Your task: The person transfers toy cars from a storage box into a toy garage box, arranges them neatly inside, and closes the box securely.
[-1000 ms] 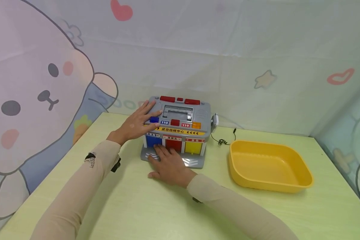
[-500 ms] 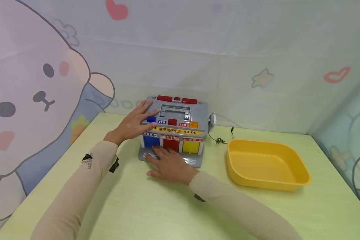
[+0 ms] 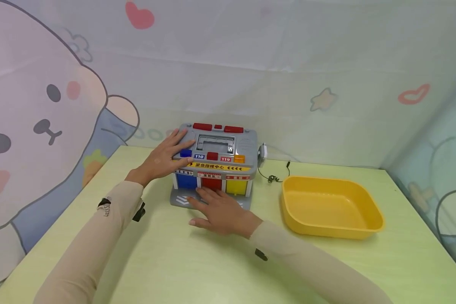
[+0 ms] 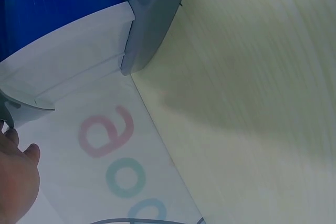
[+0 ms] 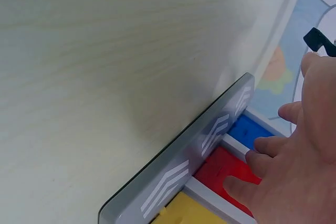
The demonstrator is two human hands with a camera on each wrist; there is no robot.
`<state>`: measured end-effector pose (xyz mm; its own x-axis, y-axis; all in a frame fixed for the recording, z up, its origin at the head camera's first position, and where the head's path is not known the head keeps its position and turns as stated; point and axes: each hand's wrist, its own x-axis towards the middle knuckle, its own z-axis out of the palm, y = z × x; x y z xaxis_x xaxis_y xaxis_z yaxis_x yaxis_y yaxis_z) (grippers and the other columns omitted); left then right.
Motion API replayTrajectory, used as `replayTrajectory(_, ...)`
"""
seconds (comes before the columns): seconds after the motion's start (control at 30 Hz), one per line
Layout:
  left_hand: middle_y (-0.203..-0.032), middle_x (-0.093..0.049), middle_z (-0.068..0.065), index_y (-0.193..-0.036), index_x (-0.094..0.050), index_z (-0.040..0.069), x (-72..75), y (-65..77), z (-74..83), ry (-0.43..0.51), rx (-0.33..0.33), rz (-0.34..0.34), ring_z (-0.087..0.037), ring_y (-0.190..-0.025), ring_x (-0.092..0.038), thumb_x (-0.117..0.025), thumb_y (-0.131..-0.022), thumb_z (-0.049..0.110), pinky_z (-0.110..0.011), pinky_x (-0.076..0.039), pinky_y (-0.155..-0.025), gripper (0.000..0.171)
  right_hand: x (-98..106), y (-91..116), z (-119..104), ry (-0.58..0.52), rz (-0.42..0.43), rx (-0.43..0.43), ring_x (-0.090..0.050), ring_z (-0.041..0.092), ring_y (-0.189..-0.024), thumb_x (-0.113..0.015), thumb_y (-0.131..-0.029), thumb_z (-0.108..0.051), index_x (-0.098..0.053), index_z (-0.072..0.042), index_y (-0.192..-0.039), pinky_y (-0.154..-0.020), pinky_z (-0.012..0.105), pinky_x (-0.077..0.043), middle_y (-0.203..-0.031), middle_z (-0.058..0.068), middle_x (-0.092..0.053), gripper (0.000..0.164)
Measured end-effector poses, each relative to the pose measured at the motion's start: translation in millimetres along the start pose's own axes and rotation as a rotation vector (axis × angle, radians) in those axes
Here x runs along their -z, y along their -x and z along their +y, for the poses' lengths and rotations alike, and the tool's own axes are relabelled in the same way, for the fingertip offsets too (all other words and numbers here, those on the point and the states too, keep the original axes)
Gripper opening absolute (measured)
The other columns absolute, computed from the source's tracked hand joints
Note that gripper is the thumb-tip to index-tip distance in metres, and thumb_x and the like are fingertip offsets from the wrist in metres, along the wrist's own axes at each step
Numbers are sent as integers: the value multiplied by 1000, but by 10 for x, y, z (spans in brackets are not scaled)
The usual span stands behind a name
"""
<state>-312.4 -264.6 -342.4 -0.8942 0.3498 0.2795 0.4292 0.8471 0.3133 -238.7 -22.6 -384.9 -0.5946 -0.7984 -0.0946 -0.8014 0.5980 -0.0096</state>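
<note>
A grey toy garage (image 3: pixel 247 145) stands on the table, with a folded carry handle (image 3: pixel 215 143) on its roof. Its front has a blue door (image 3: pixel 187 181), a red door (image 3: pixel 211 183) and a yellow door (image 3: pixel 236 187), all down. My left hand (image 3: pixel 161 161) rests on the roof's left end, fingers spread. In the left wrist view, only part of that hand (image 4: pixel 18 179) shows by the roof edge. My right hand (image 3: pixel 226 213) hovers over the front ramp (image 5: pixel 178 156) with extended fingers near the red door; contact is unclear. It appears to hold nothing.
A yellow plastic tray (image 3: pixel 332 232) sits right of the garage. A thin black cable (image 3: pixel 274 179) lies coiled between them. A grey-white part (image 3: pixel 262 154) sticks out of the garage's right side. A printed cloth (image 3: pixel 228 84) hangs behind the table (image 3: pixel 167 261).
My right hand has slid a little to the right along the garage front, from the blue door toward the red one. The left hand stays on the roof. The head view has turned slightly.
</note>
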Motion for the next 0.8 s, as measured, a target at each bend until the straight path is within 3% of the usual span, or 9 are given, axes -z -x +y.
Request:
replayTrajectory(0.57, -170, -10, -4, -155, -37, 23, -20, -33, -18, 19, -3, 0, -29, -158, 1, -56, -95, 53, -62, -11, -123, 70, 3, 52, -4, -42, 22, 6, -15, 24, -157, -33, -101, -63, -20, -30, -161, -125, 50, -22, -169, 6, -18, 70)
replayTrajectory(0.8, -170, -11, -6, -156, -37, 22, -3, -4, -3, 24, 34, 10, -33, -157, -2, -58, -95, 53, -64, -12, -123, 72, 85, 176, 73, -87, 24, 1, -15, 25, -157, -35, -102, -61, -20, -30, -161, -125, 51, -20, -169, 6, -18, 69)
